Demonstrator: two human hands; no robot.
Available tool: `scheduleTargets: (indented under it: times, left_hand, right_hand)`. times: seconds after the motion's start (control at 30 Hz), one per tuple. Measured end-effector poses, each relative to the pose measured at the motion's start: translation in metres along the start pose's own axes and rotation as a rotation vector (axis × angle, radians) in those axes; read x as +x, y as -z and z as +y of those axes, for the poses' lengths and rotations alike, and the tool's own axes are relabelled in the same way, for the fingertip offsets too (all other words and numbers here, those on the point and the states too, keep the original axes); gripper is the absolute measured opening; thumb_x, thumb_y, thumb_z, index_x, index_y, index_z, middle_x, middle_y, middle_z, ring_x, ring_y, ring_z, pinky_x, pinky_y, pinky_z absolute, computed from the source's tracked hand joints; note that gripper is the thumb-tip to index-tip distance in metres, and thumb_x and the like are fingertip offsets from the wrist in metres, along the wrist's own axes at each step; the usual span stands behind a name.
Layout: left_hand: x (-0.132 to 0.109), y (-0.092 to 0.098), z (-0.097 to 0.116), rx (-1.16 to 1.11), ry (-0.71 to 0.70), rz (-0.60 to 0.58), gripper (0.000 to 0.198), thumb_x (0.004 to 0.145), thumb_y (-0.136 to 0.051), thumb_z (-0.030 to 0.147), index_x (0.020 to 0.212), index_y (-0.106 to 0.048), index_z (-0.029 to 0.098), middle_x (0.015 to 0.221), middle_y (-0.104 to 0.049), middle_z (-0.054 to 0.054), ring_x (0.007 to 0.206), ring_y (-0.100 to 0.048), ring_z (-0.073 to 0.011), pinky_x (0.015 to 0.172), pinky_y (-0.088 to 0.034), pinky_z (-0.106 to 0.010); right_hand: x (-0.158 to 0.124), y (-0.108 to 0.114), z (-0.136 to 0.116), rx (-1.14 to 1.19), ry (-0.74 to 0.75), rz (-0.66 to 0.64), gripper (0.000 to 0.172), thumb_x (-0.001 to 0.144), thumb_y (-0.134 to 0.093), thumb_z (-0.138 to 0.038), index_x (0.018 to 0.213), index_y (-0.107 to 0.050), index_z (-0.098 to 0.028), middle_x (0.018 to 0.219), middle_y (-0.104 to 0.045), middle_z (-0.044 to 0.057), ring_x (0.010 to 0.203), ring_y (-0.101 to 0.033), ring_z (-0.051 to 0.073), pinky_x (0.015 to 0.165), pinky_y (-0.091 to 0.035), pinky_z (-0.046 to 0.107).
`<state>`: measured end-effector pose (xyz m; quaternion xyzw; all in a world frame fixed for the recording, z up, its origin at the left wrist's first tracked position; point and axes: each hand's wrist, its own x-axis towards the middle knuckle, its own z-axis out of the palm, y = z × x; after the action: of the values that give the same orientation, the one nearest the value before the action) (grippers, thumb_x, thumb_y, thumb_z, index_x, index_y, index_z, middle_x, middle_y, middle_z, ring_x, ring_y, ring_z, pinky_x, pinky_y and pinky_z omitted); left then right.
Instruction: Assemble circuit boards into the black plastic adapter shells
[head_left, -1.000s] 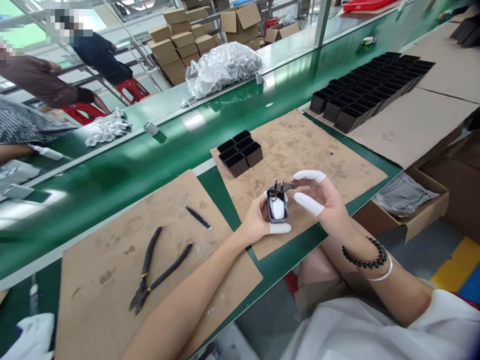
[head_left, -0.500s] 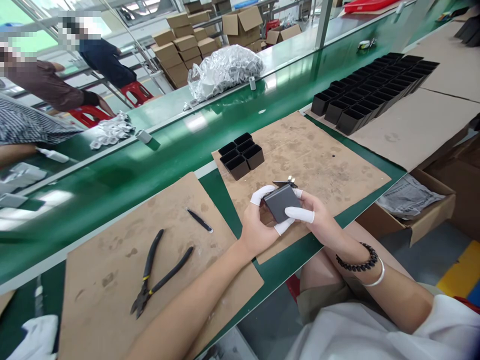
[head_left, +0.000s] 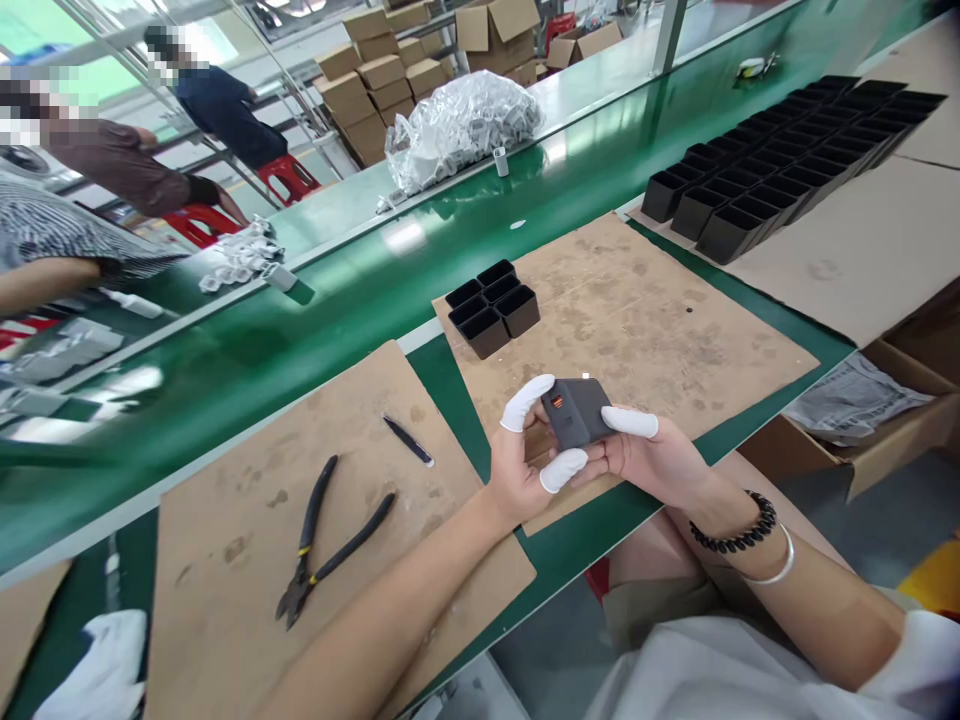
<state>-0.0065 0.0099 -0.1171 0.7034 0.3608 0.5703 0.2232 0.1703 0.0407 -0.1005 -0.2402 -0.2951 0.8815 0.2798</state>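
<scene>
dark grey charger body (head_left: 577,412) gripped between left hand (head_left: 525,455) and right hand (head_left: 649,455) just above the brown cardboard mat (head_left: 675,330) on the desk, both closed on it, seemingly mid-inspection after closing; probably calls for setting down near the black casings (head_left: 493,308).

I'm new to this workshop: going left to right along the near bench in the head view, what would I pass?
White cloth → pliers → tweezers → left hand → dark charger case → right hand → open carton with grey bags.
</scene>
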Motion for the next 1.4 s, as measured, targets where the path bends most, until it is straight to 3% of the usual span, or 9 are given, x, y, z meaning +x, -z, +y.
scheduleTargets:
  times: [0.3, 0.47, 0.63, 0.73, 0.87, 1.0, 1.13, 1.27, 1.4]
  left_hand:
    - [0.001, 0.001, -0.002, -0.049, 0.009, -0.010, 0.052, 0.103, -0.058, 0.042, 0.151, -0.044, 0.027, 0.096, -0.065, -0.002, 0.085, -0.067, -0.0173, 0.078, -0.057, -0.031]
    - [0.006, -0.001, -0.005, 0.101, 0.339, -0.111, 0.032, 0.104, -0.053, 0.036, 0.131, -0.058, 0.020, 0.092, -0.066, -0.004, 0.081, -0.064, -0.0178, 0.075, -0.055, -0.032]
    - [0.015, -0.003, -0.002, 0.175, 0.449, -0.310, 0.020, 0.098, -0.057, 0.028, 0.112, -0.069, 0.021, 0.087, -0.062, -0.004, 0.079, -0.060, -0.0183, 0.073, -0.052, -0.033]
    - [0.015, -0.003, -0.003, 0.145, 0.467, -0.300, 0.020, 0.096, -0.057, 0.026, 0.112, -0.070, 0.022, 0.087, -0.062, -0.004, 0.079, -0.060, -0.0180, 0.072, -0.052, -0.031]
    - [0.013, -0.002, -0.006, 0.092, 0.485, -0.275, 0.022, 0.094, -0.059, 0.022, 0.111, -0.072, 0.021, 0.088, -0.064, -0.004, 0.082, -0.062, -0.0184, 0.076, -0.054, -0.032]
    - [0.015, 0.000, -0.006, 0.043, 0.513, -0.284, 0.022, 0.093, -0.060, 0.021, 0.111, -0.073, 0.021, 0.091, -0.065, -0.005, 0.083, -0.062, -0.0187, 0.080, -0.055, -0.033]
    - [0.016, 0.000, -0.006, 0.003, 0.551, -0.270, 0.023, 0.092, -0.059, 0.020, 0.111, -0.073, 0.020, 0.090, -0.063, -0.005, 0.083, -0.060, -0.0183, 0.079, -0.053, -0.033]
    - [0.015, -0.002, -0.007, -0.026, 0.568, -0.267, 0.023, 0.091, -0.060, 0.020, 0.111, -0.073, 0.020, 0.089, -0.062, -0.004, 0.081, -0.058, -0.0177, 0.076, -0.051, -0.032]
    - [0.014, -0.003, -0.009, -0.005, 0.548, -0.260, 0.023, 0.092, -0.060, 0.021, 0.111, -0.073, 0.020, 0.088, -0.062, -0.004, 0.080, -0.058, -0.0175, 0.074, -0.051, -0.032]
  right_hand:
    - [-0.002, 0.002, 0.005, 0.041, 0.044, -0.001, 0.044, 0.084, -0.074, -0.042, 0.118, -0.068, -0.014, 0.097, -0.082, 0.012, 0.082, -0.081, 0.025, 0.084, -0.067, 0.041]
    - [0.006, -0.001, -0.042, -0.257, 0.239, 0.150, 0.047, 0.080, -0.079, -0.044, 0.118, -0.064, -0.021, 0.098, -0.081, 0.009, 0.075, -0.079, 0.025, 0.075, -0.067, 0.042]
    - [0.104, -0.007, -0.157, -1.069, 0.577, 0.422, 0.046, 0.080, -0.081, -0.023, 0.119, -0.059, -0.015, 0.101, -0.074, 0.009, 0.085, -0.076, 0.027, 0.085, -0.062, 0.048]
    - [0.188, -0.009, -0.204, -1.563, 0.546, 0.542, 0.035, 0.077, -0.080, -0.014, 0.107, -0.064, -0.008, 0.099, -0.071, 0.014, 0.101, -0.070, 0.033, 0.096, -0.056, 0.050]
    - [0.267, -0.006, -0.210, -1.699, 0.409, 0.603, 0.030, 0.076, -0.075, -0.006, 0.104, -0.065, -0.004, 0.108, -0.071, 0.021, 0.110, -0.066, 0.034, 0.102, -0.052, 0.048]
    - [0.298, -0.003, -0.190, -1.623, 0.311, 0.588, 0.033, 0.079, -0.074, -0.008, 0.109, -0.063, 0.002, 0.105, -0.070, 0.024, 0.095, -0.068, 0.029, 0.091, -0.056, 0.046]
    - [0.280, -0.006, -0.186, -1.545, 0.273, 0.526, 0.043, 0.082, -0.075, -0.014, 0.121, -0.061, -0.003, 0.097, -0.069, 0.014, 0.073, -0.065, 0.020, 0.074, -0.058, 0.040]
    - [0.210, -0.005, -0.178, -1.591, 0.548, 0.366, 0.026, 0.081, -0.077, -0.017, 0.106, -0.070, -0.016, 0.075, -0.061, 0.001, 0.066, -0.054, 0.015, 0.072, -0.049, 0.034]
    - [0.142, 0.004, -0.150, -1.564, 0.486, 0.080, 0.029, 0.089, -0.070, -0.034, 0.116, -0.071, -0.022, 0.064, -0.054, -0.004, 0.057, -0.046, 0.014, 0.062, -0.037, 0.030]
